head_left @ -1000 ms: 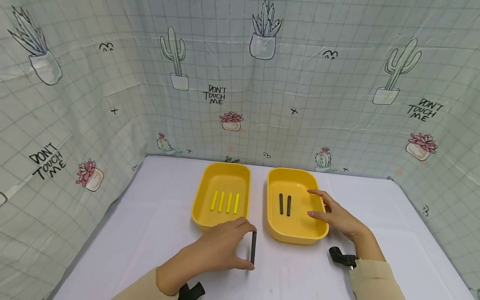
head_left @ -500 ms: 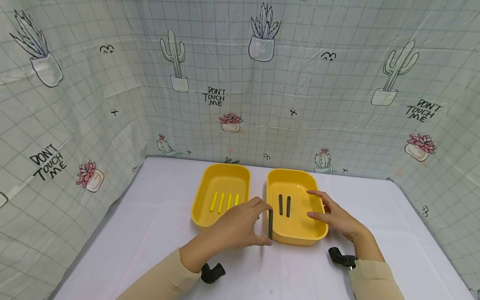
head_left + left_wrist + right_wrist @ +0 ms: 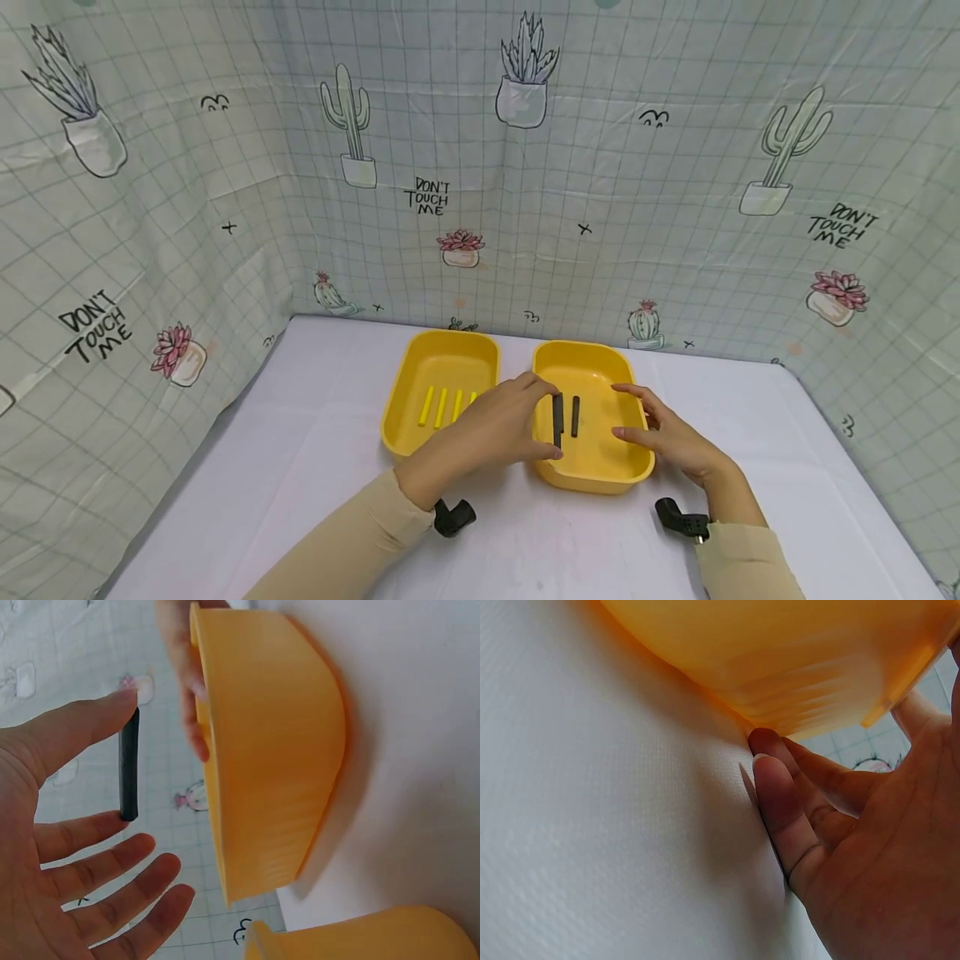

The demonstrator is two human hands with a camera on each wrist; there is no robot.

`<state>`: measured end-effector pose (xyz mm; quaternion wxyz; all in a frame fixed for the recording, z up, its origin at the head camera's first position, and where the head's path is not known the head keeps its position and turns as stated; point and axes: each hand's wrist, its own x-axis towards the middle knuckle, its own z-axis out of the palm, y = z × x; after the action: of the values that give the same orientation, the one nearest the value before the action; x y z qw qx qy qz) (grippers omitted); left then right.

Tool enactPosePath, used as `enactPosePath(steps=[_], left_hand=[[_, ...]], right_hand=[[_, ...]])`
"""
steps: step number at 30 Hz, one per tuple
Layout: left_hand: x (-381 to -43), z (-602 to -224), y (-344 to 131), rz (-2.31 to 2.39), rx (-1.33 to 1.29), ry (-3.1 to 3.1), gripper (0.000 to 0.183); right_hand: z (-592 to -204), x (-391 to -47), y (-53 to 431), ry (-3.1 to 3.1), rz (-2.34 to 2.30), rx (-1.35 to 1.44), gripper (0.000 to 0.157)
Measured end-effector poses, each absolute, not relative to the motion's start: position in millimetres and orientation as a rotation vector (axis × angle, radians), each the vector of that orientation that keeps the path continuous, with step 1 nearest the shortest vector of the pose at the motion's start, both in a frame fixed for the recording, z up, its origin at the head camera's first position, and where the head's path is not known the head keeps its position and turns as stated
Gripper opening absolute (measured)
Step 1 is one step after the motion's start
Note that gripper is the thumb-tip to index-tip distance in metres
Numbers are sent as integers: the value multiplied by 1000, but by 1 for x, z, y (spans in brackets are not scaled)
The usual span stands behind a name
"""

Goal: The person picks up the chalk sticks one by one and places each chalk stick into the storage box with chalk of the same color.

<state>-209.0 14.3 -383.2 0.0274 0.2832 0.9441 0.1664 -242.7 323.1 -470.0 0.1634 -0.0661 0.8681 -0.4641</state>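
Observation:
My left hand [image 3: 487, 425] is over the near left part of the right yellow tray [image 3: 596, 481]. It pinches a short black stick [image 3: 129, 766] by its two ends, between thumb and index finger; the other fingers spread free in the left wrist view. Two more black sticks lie in that tray: one black stick [image 3: 575, 417] in plain sight, the other partly covered by the held one. My right hand [image 3: 678, 437] holds the tray's right side, thumb and index finger reaching over the rim. In the right wrist view, its other fingers [image 3: 780, 795] are against the outer wall near the tabletop.
Left of it stands another yellow tray [image 3: 450, 367] with several yellow sticks [image 3: 440, 408], partly hidden by my left hand. A white cloth [image 3: 330, 400] covers the table. Behind hangs a patterned curtain [image 3: 570, 283]. Black devices sit at both wrists.
My left hand has carried the black stick rightward and away from me, from between the trays to over the right tray. The right hand stays at the tray's rim.

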Motion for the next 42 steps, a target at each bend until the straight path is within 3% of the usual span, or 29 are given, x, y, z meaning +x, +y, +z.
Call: enactPosePath(steps=[42], left_hand=[[-270,-422,99,-14,932,2881,73]], right_hand=[[-468,-241,324,2455,-1337,-189,77]])
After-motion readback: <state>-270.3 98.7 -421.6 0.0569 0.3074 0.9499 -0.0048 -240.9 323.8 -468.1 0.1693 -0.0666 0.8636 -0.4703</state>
